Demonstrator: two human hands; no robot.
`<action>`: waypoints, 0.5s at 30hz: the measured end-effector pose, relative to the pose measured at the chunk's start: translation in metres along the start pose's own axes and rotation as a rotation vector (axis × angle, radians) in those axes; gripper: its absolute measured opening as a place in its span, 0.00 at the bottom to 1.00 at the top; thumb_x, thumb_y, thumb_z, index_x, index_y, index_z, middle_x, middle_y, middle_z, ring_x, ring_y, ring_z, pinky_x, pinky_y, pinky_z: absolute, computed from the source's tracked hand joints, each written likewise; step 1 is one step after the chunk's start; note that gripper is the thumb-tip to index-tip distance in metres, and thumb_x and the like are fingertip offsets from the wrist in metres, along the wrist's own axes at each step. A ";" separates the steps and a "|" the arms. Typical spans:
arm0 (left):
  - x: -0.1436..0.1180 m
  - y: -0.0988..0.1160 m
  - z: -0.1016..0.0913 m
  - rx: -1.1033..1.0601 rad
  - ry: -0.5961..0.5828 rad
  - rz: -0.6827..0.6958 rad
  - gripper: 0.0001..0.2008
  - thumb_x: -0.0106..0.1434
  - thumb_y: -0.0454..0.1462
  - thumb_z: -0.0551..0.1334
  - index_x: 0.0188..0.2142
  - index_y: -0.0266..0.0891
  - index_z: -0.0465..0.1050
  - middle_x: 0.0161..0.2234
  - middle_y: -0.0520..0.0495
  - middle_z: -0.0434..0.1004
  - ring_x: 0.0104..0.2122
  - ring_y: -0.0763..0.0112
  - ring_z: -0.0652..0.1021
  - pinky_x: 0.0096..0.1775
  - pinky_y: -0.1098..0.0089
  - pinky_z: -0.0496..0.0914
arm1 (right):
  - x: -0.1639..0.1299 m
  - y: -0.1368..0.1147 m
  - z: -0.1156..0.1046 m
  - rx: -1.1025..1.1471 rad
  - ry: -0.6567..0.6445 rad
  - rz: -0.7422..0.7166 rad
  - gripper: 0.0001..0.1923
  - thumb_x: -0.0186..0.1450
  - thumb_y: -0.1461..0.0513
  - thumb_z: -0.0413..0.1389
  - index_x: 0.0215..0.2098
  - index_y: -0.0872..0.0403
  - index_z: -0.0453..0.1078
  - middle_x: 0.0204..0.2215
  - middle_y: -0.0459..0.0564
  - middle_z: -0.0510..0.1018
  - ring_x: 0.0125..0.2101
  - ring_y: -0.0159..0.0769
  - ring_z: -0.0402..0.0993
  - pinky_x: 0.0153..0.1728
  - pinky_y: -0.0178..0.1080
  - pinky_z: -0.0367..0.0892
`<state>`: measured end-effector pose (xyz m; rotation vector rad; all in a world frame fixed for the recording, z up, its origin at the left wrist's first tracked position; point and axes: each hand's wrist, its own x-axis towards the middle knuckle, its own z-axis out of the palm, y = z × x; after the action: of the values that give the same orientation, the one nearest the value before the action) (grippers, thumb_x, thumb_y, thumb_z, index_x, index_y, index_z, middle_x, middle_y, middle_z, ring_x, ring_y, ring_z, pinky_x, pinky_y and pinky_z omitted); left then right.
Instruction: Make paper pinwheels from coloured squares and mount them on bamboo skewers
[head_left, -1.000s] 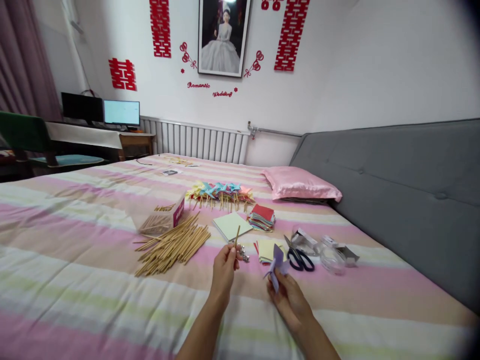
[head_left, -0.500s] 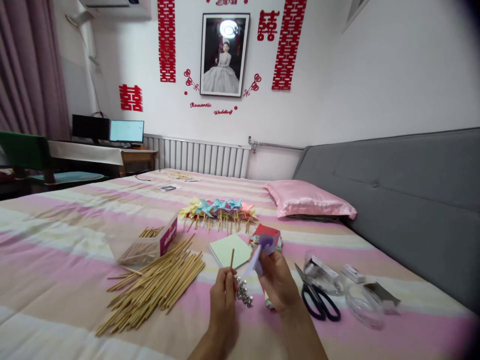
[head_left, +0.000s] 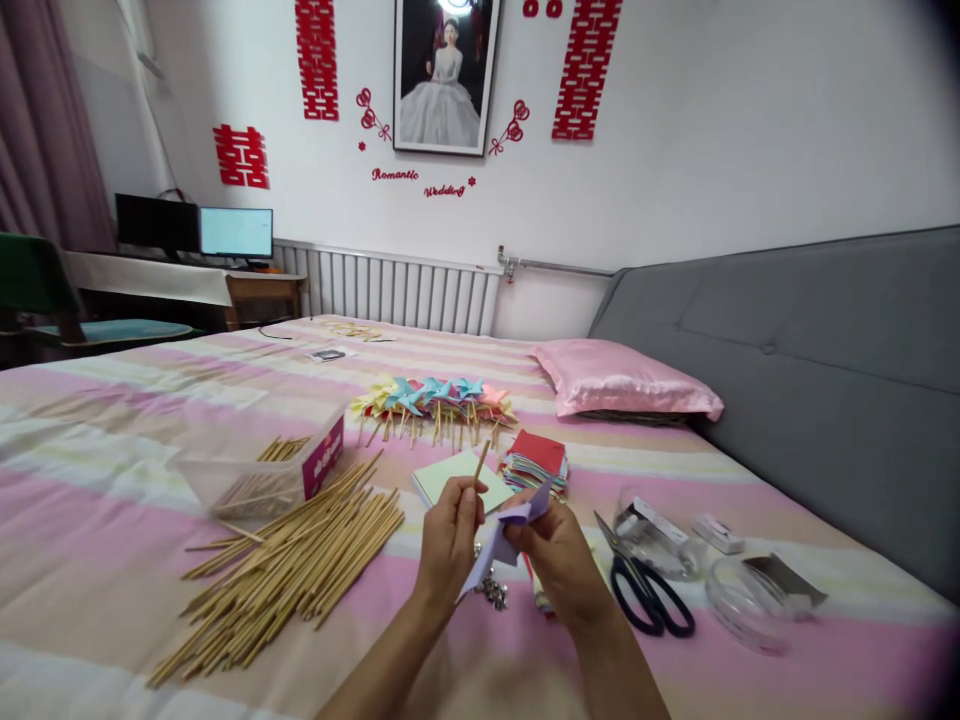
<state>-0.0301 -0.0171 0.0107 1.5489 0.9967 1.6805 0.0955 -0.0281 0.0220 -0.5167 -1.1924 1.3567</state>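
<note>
Between the fingers of my left hand (head_left: 451,532) a thin wooden stick (head_left: 481,461) points upward. My right hand (head_left: 559,560) pinches a folded purple paper pinwheel (head_left: 506,530), close to the left hand. Below the pinwheel lies a small pile of silvery metal pieces (head_left: 493,592), partly hidden by it. Behind my hands is a stack of pale green paper squares (head_left: 450,475). A stack of coloured paper squares with red on top (head_left: 538,453) sits beyond my right hand.
Loose wooden sticks (head_left: 300,575) lie at left beside a clear plastic box (head_left: 277,490) holding more. Finished pinwheels (head_left: 431,398) are heaped farther back. Scissors (head_left: 649,590), clear plastic containers (head_left: 750,605) and a small white box (head_left: 718,533) lie at right, below a pink pillow (head_left: 626,378).
My right hand has turned the purple pinwheel and brought it lower and nearer the left hand. The left hand with the stick has risen slightly. The view has tipped downward.
</note>
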 end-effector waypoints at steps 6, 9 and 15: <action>-0.016 -0.017 0.005 0.012 0.117 0.029 0.12 0.63 0.44 0.54 0.31 0.40 0.69 0.20 0.54 0.64 0.20 0.73 0.66 0.24 0.72 0.60 | -0.005 -0.018 -0.001 -0.216 -0.010 -0.183 0.11 0.55 0.55 0.63 0.27 0.54 0.74 0.23 0.45 0.72 0.23 0.30 0.64 0.25 0.32 0.61; -0.026 -0.018 -0.002 0.044 0.144 0.077 0.12 0.62 0.45 0.55 0.31 0.41 0.70 0.20 0.53 0.67 0.20 0.72 0.67 0.24 0.72 0.61 | -0.006 -0.021 -0.002 -0.419 -0.023 -0.256 0.07 0.59 0.57 0.60 0.29 0.52 0.75 0.25 0.47 0.74 0.25 0.32 0.67 0.29 0.34 0.64; -0.028 -0.011 -0.004 0.046 0.139 0.142 0.13 0.61 0.46 0.57 0.32 0.40 0.73 0.20 0.50 0.71 0.20 0.71 0.69 0.24 0.71 0.63 | -0.008 -0.028 0.003 -0.538 -0.044 -0.372 0.02 0.59 0.61 0.60 0.29 0.50 0.75 0.33 0.49 0.77 0.36 0.37 0.73 0.39 0.37 0.66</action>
<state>-0.0318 -0.0361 -0.0131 1.5832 1.0224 1.8973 0.1076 -0.0426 0.0443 -0.6042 -1.6076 0.7284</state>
